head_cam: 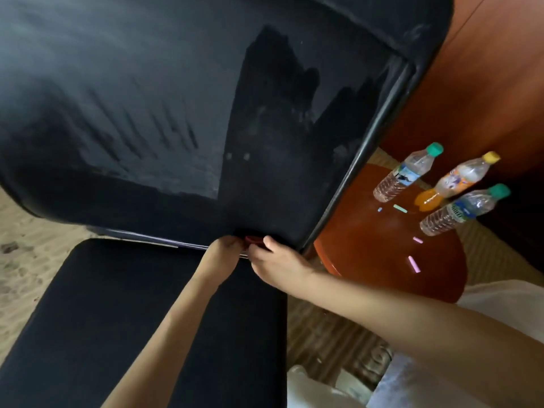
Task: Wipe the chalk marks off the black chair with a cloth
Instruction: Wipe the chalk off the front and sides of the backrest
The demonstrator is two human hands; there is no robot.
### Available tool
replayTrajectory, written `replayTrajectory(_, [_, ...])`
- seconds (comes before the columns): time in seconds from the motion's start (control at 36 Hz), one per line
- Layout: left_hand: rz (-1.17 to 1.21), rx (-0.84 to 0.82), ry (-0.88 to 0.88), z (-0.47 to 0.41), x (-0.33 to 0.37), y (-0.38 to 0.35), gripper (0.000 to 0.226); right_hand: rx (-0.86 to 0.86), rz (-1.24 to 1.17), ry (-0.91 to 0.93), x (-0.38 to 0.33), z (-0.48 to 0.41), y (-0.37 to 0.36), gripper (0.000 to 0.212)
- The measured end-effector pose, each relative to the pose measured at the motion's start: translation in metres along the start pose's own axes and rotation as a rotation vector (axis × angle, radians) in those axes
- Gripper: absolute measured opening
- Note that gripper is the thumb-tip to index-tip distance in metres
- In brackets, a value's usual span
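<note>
Bottle labels too small/blurred to read: no brand legible. Three clear plastic bottles stand on a round red-brown wooden side table [382,245] right of the chair: a green-capped bottle w/ blue-white label [407,172], a yellow-capped bottle w/ orange drink in the bottom [459,179], and a second green-capped bottle w/ blue-green label [465,209]. Short chalk sticks lie on the tabletop: a green one [400,208], a tiny blue bit [379,209], two pink ones [413,264].

Black fabric-covered chair [147,319] fills the frame; its backrest carries a greyish chalk haze [132,113] across the left and centre, w/ darker streaks in it and a darker clean-looking band at right-centre. Black tubular frame runs down the backrest's right edge.

Small red cloth [252,240] sits at the gap betw. seat and backrest bottom edge, mostly hidden. Left hand [225,248] pinches it from the left w/ curled fingers; right hand [276,260] grips it from the right, thumb up against the backrest.

Floor: beige woven matting. Reddish-brown wood panel behind the table, top right.
</note>
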State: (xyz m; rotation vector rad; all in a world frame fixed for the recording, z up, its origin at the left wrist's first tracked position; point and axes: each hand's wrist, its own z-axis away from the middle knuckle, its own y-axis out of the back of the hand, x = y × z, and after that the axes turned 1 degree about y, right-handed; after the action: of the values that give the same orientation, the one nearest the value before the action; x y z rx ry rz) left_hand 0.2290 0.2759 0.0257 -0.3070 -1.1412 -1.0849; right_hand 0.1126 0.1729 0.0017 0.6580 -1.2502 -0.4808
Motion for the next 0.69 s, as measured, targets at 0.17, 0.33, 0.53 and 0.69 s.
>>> replayTrajectory(0.17, [0.014,0.075,-0.017,0.006,-0.011,-0.008,0.025,0.042,-0.032,-0.031,0.001,0.029,-0.002,0.031])
replayTrajectory(0.33, [-0.044,0.101,-0.071,0.01,-0.012,-0.014,0.034,0.059,-0.072,-0.059,0.001,0.057,-0.009,0.042])
replayTrajectory(0.53, [-0.138,0.128,-0.088,0.002,-0.012,-0.005,0.043,0.078,-0.098,-0.015,0.024,0.039,-0.009,0.042])
replayTrajectory(0.69, [-0.194,0.112,-0.11,-0.002,-0.021,0.003,0.048,0.153,-0.158,-0.082,0.022,0.018,-0.007,0.043])
